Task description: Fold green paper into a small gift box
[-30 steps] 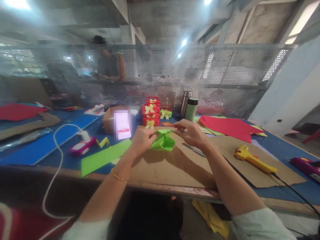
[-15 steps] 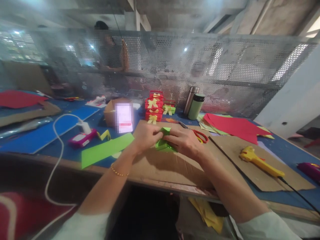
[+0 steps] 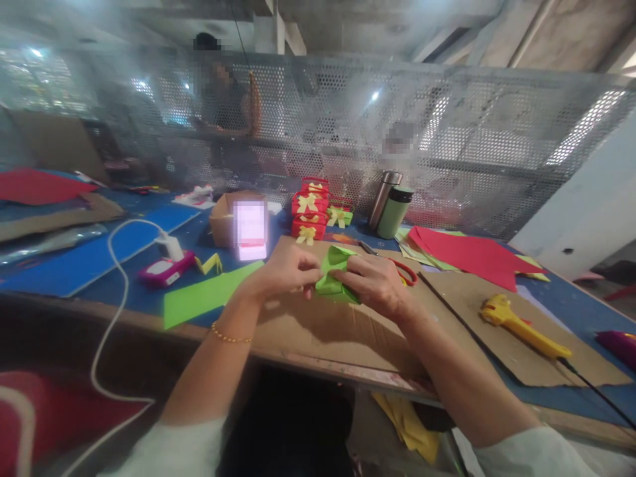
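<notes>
A small folded green paper box (image 3: pixel 338 291) is between my hands, above a brown cardboard sheet (image 3: pixel 308 334). My right hand (image 3: pixel 375 283) grips its right side, fingers bent over the paper. At the left edge of the box, my left hand (image 3: pixel 288 273) is closed in a pinch; its fingertips partly hide that edge. Behind my right hand lie scissors with red handles (image 3: pixel 406 271), partly covered by it. A flat green paper strip (image 3: pixel 206 295) lies left of my left hand.
Stacked red boxes with yellow bows (image 3: pixel 309 215) stand behind my hands, beside two bottles (image 3: pixel 395 212). On the right, a yellow glue gun (image 3: pixel 527 331) lies on cardboard near red paper sheets (image 3: pixel 467 255). A lit phone (image 3: pixel 251 228) and a corded purple device (image 3: pixel 166 268) are left.
The green box has turned and shows more of its side. My left fingers have drawn back to its left edge, while my right hand keeps hold. The view has shifted slightly.
</notes>
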A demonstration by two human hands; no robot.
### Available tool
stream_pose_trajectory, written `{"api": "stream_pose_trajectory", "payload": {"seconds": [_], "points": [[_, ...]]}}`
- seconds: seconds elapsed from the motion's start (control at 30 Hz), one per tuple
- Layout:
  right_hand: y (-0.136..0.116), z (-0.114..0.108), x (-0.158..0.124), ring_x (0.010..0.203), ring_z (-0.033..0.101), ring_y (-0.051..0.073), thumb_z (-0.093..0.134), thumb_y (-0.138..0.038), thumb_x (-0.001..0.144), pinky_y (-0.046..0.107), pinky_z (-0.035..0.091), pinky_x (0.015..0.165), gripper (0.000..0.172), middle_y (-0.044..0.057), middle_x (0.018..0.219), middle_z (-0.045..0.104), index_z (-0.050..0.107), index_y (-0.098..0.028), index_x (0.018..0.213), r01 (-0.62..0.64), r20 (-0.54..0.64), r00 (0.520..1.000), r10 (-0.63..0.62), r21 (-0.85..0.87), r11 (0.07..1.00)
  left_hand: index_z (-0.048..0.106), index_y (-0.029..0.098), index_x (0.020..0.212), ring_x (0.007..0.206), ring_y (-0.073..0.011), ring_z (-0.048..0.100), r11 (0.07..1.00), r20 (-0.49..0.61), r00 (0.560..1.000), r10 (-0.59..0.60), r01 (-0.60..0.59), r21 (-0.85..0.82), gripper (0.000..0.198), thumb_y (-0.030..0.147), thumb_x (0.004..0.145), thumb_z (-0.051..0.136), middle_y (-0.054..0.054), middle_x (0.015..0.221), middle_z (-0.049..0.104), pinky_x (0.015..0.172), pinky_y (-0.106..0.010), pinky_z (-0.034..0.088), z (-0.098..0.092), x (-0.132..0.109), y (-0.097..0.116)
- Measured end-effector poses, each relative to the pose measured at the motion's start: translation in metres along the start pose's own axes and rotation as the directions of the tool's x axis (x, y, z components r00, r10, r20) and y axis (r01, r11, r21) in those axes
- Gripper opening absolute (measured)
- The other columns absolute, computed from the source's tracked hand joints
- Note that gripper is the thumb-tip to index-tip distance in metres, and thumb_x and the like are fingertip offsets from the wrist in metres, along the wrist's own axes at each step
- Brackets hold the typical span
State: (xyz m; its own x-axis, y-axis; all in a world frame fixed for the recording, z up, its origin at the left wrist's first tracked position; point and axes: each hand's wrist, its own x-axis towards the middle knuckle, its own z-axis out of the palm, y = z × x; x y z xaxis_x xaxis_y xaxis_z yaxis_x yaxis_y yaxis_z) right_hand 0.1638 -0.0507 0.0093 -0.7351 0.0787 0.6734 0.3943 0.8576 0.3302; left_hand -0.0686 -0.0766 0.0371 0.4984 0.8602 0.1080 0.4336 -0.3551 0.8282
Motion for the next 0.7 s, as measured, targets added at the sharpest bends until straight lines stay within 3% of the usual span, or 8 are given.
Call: {"api": "stream_pose_trajectory", "payload": {"seconds": [0.3, 0.43, 0.7], "points": [[-0.006, 0.003, 0.005, 0.074, 0.050, 0.016, 0.052, -0.019, 0.102, 0.031, 0.036, 0.066, 0.027, 0.004, 0.079, 0.059, 0.078, -0.023, 0.096, -0.015, -0.088, 0.996, 0.017, 0.022, 1.000, 0.059, 0.015, 0.062, 0.047, -0.0080, 0.058, 0.996, 0.050, 0.998, -0.044, 0.047, -0.069, 0.030, 0.029, 0.089, 0.061, -0.001, 0.057, 0.064, 0.048, -0.018, 0.041, 0.001, -0.001, -0.005], [-0.007, 0.004, 0.005, 0.084, 0.051, 0.019, 0.055, -0.019, 0.099, 0.036, 0.036, 0.075, 0.026, 0.006, 0.090, 0.063, 0.079, -0.027, 0.095, -0.024, -0.037, 0.999, 0.027, 0.085, 0.996, 0.057, 0.016, 0.059, 0.044, -0.0070, 0.056, 0.998, 0.065, 0.997, -0.039, 0.042, -0.054, 0.032, 0.027, 0.089, 0.060, 0.000, 0.054, 0.062, 0.045, -0.017, 0.037, 0.003, 0.001, -0.006], [-0.006, 0.010, 0.004, 0.080, 0.047, 0.018, 0.051, -0.009, 0.096, 0.035, 0.034, 0.071, 0.035, 0.005, 0.085, 0.060, 0.080, -0.027, 0.104, -0.026, -0.026, 0.999, 0.031, 0.190, 0.981, 0.060, 0.015, 0.064, 0.042, -0.0074, 0.056, 0.983, 0.134, 0.989, -0.060, 0.082, -0.163, 0.028, 0.025, 0.090, 0.060, -0.002, 0.055, 0.064, 0.045, -0.018, 0.042, 0.005, 0.005, -0.009]]}}
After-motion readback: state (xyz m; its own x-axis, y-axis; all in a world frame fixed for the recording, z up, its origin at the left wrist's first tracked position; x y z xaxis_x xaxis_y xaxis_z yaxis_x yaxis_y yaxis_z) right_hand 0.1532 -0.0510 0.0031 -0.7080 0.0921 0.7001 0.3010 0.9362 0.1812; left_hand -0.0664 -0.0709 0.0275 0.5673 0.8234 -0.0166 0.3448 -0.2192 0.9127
